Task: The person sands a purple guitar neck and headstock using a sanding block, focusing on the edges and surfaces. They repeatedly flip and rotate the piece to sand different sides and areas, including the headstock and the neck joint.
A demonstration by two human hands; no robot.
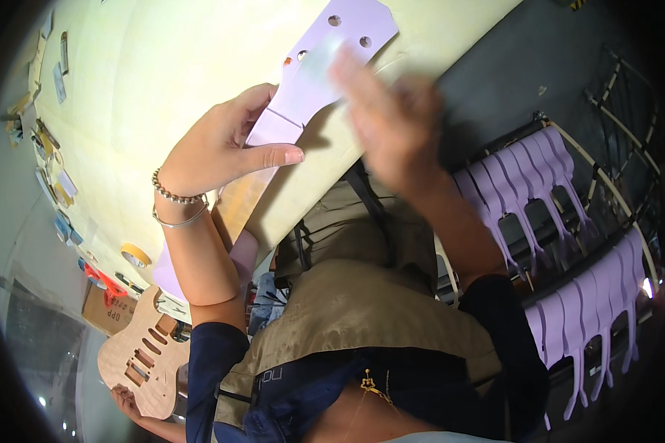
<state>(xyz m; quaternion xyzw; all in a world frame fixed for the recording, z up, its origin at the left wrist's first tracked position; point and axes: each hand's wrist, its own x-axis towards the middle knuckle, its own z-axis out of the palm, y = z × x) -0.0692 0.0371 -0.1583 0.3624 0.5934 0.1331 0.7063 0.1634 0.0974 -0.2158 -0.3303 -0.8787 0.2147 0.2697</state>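
A lilac guitar (282, 118) lies slantwise over the pale worktable, its headstock pointing away from me and peg holes showing in it. My left hand (225, 140) is wrapped round the neck just below the headstock, thumb across the front. Below that hand the front of the neck looks yellowish brown, and lilac parts of the body show on both sides of my left forearm. Over the right side of the headstock is my right hand (395, 122), smeared by motion. A pale grey blur lies by its fingertips; whether the hand holds anything cannot be made out.
On the worktable (148, 66), a yellow tape roll (134, 255) lies left, and several small tools and scraps line the far-left edge. Another person's hand (125, 399) touches a bare wooden guitar body (151, 354). At right, racks hold several lilac long-necked pieces (524, 177).
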